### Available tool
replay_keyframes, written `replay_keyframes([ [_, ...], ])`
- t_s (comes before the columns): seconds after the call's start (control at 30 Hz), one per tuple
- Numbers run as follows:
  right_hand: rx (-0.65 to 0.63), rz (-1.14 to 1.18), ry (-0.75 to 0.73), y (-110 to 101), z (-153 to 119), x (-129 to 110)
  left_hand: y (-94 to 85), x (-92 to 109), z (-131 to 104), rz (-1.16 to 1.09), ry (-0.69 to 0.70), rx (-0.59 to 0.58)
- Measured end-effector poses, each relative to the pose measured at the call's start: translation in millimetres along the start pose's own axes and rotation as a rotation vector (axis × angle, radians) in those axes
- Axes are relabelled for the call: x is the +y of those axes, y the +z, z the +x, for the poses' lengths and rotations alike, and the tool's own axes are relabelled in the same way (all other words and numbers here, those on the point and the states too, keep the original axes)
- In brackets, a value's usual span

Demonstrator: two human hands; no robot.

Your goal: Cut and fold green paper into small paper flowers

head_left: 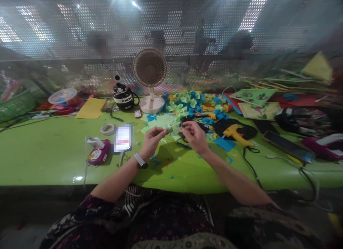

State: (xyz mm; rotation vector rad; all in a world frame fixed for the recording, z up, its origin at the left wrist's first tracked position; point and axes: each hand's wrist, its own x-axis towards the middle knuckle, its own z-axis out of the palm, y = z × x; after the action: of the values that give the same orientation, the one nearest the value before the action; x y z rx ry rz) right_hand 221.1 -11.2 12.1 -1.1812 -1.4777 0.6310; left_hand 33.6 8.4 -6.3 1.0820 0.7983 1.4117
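Observation:
Both hands are raised over the middle of the green table point(66, 152), a small gap between them. My left hand point(154, 140), with a watch on its wrist, has thumb and fingers pinched together; what is between them is too small to make out. My right hand point(194, 136) is pinched too, with something small and dark at its fingertips that I cannot identify. Pale green paper pieces point(164, 121) lie just beyond the hands. Behind them is a heap of green, blue and yellow paper flowers point(189, 100).
A white fan point(151, 104) and a black-and-white flask point(122, 98) stand at the back. On the left lie a lit phone point(123, 138), tape roll point(107, 129) and purple power socket point(100, 154). Rightward are a yellow glue gun point(237, 133), a dark phone point(288, 146) and cables.

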Motion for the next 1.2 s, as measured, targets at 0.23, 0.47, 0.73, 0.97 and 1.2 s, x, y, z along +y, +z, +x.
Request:
replay_keyframes([
  [0.23,-0.094,0.391,0.225,5.3,7.0,5.5,1.4,0.7,-2.6,0.047,0.002,-0.079],
  [0.47,-0.093,0.321,0.085,6.1,5.4,8.5,-2.7,-2.2,0.7,0.029,-0.041,-0.087],
  [0.73,-0.127,0.293,0.041,6.0,3.1,5.6,-1.4,0.5,-0.2,0.039,-0.031,-0.147],
  [0.97,-0.176,0.265,-0.010,5.9,0.8,5.2,-3.2,1.7,1.5,0.085,0.034,-0.166],
  [1.2,-0.183,0.070,-0.103,4.2,-1.4,7.3,-3.8,7.3,-0.1,0.372,0.365,-0.202],
])
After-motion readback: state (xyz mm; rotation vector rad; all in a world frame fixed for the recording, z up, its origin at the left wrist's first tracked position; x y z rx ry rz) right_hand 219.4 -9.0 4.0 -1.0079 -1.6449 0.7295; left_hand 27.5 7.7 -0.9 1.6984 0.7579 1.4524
